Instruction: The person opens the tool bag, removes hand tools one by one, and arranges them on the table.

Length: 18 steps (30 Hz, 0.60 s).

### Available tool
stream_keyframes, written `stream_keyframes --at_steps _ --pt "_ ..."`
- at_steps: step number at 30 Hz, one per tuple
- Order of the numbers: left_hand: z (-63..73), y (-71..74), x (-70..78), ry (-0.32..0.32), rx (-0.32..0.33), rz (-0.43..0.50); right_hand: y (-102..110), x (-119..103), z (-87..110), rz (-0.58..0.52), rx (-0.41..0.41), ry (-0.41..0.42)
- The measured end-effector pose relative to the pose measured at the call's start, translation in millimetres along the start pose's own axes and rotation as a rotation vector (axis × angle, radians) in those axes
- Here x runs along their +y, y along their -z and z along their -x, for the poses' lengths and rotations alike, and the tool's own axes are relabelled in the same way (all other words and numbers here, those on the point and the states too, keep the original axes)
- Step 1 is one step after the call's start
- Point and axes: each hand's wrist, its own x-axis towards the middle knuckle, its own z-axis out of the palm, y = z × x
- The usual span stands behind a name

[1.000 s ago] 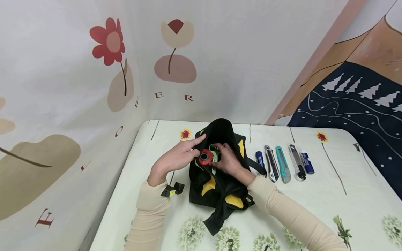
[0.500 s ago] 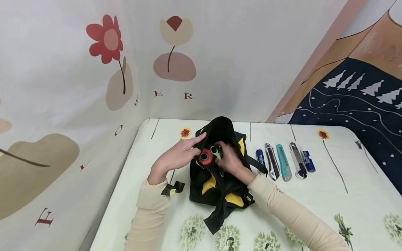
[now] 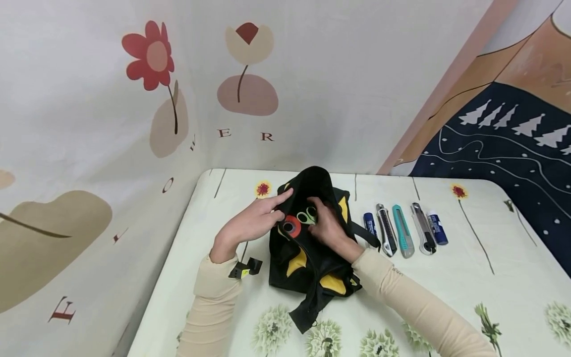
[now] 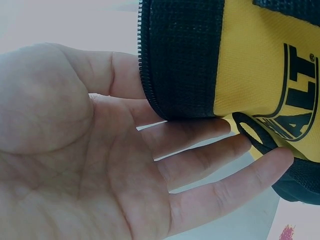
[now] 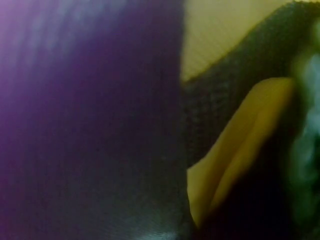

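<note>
A black and yellow tool bag [image 3: 327, 285] stands unzipped on the table. My left hand [image 3: 250, 223] holds the left side of its mouth, the thumb on one side of the zipper edge and the fingers [image 4: 215, 200] on the other. My right hand [image 3: 329, 228] is inside the mouth, thumb and index finger apart. Green-handled scissors [image 3: 305, 218] lie between them, handles toward the left; their blades are hidden. Beside the scissors in the bag is a red ring-shaped roll with a dark centre [image 3: 292, 226]. The right wrist view shows mostly blurred dark and yellow cloth [image 5: 240, 145].
Right of the bag lie a blue glue stick [image 3: 370, 224], a silver-black box cutter [image 3: 386, 230], a teal box cutter [image 3: 403, 231], another silver-black cutter [image 3: 423, 229] and a second blue glue stick [image 3: 437, 228]. A bag strap [image 3: 304, 315] trails onto the table toward me.
The scissors, earlier upright in my right fingers, have turned and sunk lower, both handle loops now showing beside the red roll. My right hand has shifted slightly right; the left stays put.
</note>
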Motion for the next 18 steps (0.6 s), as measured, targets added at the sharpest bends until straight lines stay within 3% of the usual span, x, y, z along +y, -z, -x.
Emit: stream_keyframes --at_steps 9,18 --pt "0.6 -0.6 -2.2 0.002 0.006 -0.006 -1.9 -0.7 -3.4 -0.015 0.039 -0.043" --pt "1.0 -0.1 -1.4 0.002 0.006 -0.006 0.5 -6.6 -4.6 -0.025 -0.013 -0.077"
